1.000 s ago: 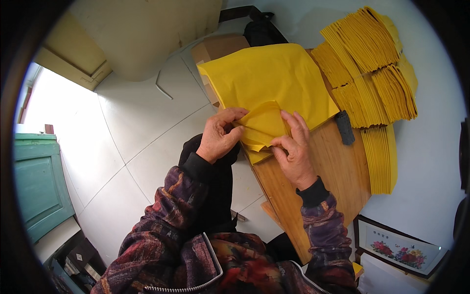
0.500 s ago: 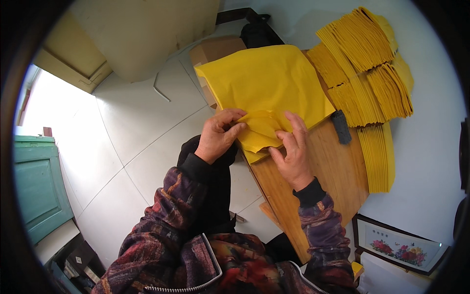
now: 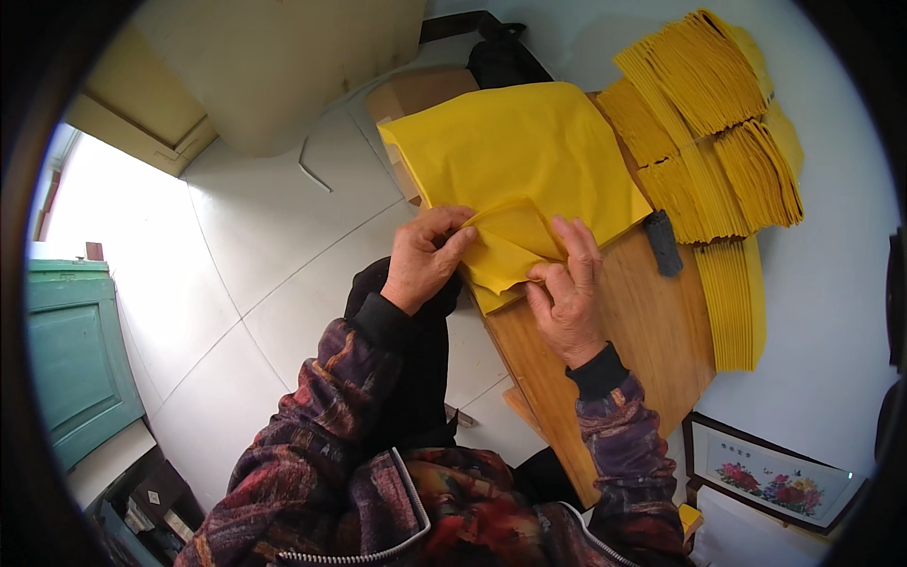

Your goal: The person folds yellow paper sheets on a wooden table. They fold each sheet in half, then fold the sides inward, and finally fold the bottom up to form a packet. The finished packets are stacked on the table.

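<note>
A large yellow sheet (image 3: 520,142), paper-like or soft cloth, lies over the far end of a wooden table (image 3: 624,350). At its near end the layers part into a raised, pocket-like fold (image 3: 510,231). Thumb and fingers of my left hand (image 3: 427,257) pinch the fold's left edge. My right hand (image 3: 569,293) grips the near right edge between thumb and index finger, its other fingers raised over the fold. Whether this is one folded sheet or several layers, I cannot tell.
Bundles of folded yellow sheets (image 3: 699,85) stand along the wall at the right. Beside the yellow sheet lies a dark grey block (image 3: 663,244). A cardboard box (image 3: 416,93) is behind the table's far left corner. A framed flower picture (image 3: 770,468) leans at the lower right.
The fold between my hands has opened wider and stands higher. My right fingers have closed in on the near edge; my left hand keeps nearly the same place.
</note>
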A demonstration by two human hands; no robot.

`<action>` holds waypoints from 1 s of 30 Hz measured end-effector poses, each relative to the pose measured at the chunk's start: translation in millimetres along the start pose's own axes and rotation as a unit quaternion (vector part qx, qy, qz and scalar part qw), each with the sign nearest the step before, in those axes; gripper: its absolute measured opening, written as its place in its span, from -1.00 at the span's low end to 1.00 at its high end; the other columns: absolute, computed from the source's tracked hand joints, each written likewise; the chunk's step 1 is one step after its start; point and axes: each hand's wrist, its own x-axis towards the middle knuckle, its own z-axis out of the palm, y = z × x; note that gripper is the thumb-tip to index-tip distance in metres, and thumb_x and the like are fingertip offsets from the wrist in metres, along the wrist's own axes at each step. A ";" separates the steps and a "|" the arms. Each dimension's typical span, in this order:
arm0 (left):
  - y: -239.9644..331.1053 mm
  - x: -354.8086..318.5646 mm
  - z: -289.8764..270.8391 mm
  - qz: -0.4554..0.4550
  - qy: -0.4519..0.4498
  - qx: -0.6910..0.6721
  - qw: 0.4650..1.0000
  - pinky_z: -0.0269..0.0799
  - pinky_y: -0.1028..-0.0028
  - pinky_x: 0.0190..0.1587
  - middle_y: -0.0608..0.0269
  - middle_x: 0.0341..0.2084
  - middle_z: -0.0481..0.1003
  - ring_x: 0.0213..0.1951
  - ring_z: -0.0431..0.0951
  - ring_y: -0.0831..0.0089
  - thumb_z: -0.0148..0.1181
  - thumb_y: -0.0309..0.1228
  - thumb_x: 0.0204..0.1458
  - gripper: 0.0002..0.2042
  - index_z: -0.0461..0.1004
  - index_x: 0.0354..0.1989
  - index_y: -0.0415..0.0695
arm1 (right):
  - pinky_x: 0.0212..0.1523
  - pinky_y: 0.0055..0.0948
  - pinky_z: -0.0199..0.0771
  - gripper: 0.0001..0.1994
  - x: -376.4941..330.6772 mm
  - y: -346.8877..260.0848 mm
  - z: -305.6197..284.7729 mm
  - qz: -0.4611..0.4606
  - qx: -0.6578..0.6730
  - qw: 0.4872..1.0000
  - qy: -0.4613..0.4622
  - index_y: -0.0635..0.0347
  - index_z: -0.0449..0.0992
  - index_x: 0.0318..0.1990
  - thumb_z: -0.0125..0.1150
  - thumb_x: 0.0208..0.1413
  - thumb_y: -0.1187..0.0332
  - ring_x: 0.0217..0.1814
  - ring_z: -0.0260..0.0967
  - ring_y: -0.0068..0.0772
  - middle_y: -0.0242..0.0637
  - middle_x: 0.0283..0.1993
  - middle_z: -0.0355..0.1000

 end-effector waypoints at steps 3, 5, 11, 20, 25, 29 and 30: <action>0.4 0.7 0.2 0.004 0.001 0.007 1.000 0.40 0.57 -0.19 0.28 -0.34 0.53 -0.30 0.47 0.57 0.19 -0.45 0.12 -0.83 0.52 -0.22 -0.32 | 0.31 -0.10 0.11 -0.77 1.1 0.7 -1.0 -0.001 0.004 1.000 -0.002 0.16 0.51 -0.29 0.35 -0.17 0.55 0.39 -0.02 0.09 -0.12 0.32 0.15; 0.5 1.0 0.2 0.004 0.002 0.012 1.000 0.40 0.57 -0.19 0.28 -0.34 0.54 -0.30 0.47 0.57 0.20 -0.45 0.12 -0.83 0.52 -0.21 -0.32 | 0.32 -0.10 0.10 -0.75 1.7 0.7 -2.1 -0.011 -0.003 1.000 -0.015 0.16 0.51 -0.25 0.34 -0.16 0.56 0.39 -0.03 0.09 -0.13 0.33 0.13; 1.4 0.7 0.4 0.000 0.008 0.007 1.000 0.42 0.55 -0.20 0.22 -0.34 0.55 -0.30 0.50 0.51 0.21 -0.46 0.09 -0.83 0.53 -0.22 -0.31 | 0.33 -0.12 0.09 -0.74 3.9 -0.9 -1.6 -0.010 -0.007 0.999 -0.043 0.18 0.52 -0.24 0.34 -0.17 0.57 0.41 -0.06 0.08 -0.14 0.33 0.13; 2.1 1.0 -1.0 0.009 -0.008 -0.004 1.000 0.40 0.55 -0.14 0.24 -0.30 0.55 -0.26 0.48 0.54 0.20 -0.46 0.11 -0.83 0.52 -0.21 -0.31 | 0.33 -0.12 0.09 -0.88 6.4 0.1 -0.3 -0.020 0.004 0.998 -0.062 0.23 0.54 -0.39 0.30 -0.13 0.58 0.41 -0.06 0.09 -0.16 0.36 0.10; 4.5 1.2 -0.9 0.006 -0.004 -0.011 1.000 0.44 0.51 -0.20 0.11 -0.25 0.57 -0.27 0.55 0.41 0.21 -0.52 0.04 -0.89 0.51 -0.32 -0.32 | 0.32 -0.11 0.09 -0.91 9.1 -1.2 -3.0 0.011 0.042 0.997 -0.067 0.23 0.52 -0.43 0.30 -0.12 0.57 0.41 -0.07 0.09 -0.15 0.36 0.11; 6.6 0.7 -2.8 0.001 -0.016 -0.004 1.000 0.41 0.51 -0.15 0.17 -0.26 0.55 -0.24 0.50 0.47 0.19 -0.50 0.08 -0.86 0.51 -0.26 -0.32 | 0.32 -0.08 0.08 -0.90 10.6 0.0 -4.8 0.033 0.071 0.994 -0.073 0.22 0.49 -0.45 0.30 -0.14 0.56 0.41 -0.06 0.10 -0.12 0.34 0.13; 6.3 0.4 -3.1 -0.004 -0.020 -0.006 1.000 0.39 0.51 -0.12 0.20 -0.27 0.55 -0.23 0.48 0.50 0.19 -0.48 0.09 -0.84 0.52 -0.22 -0.31 | 0.32 -0.07 0.07 -0.89 11.1 0.4 -5.1 0.039 0.077 0.993 -0.075 0.22 0.49 -0.45 0.31 -0.15 0.56 0.41 -0.06 0.11 -0.11 0.34 0.13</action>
